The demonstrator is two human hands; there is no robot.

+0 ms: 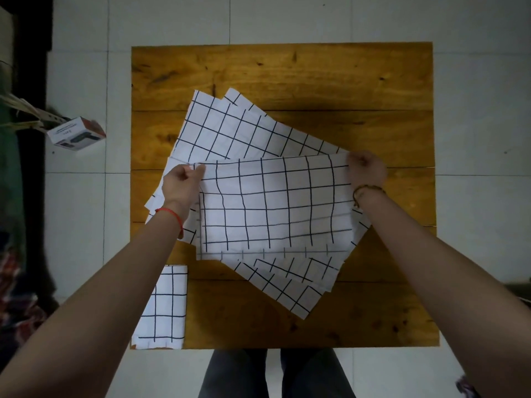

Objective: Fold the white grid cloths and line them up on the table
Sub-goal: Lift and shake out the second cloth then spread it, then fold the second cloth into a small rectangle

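Mid-fold on top cloth (pixel 275 202) over pile (pixel 230 130) at bench (pixel 373 96) centre, L hand (pixel 181 182) & R hand (pixel 366 168) pinching far corners; next prob. halve again, park beside folded cloth (pixel 165 305) near-left.

I can read no words or numbers anywhere here. The small white and red cardboard box (pixel 76 133) on the floor carries print, but it is too blurred for me to make out.
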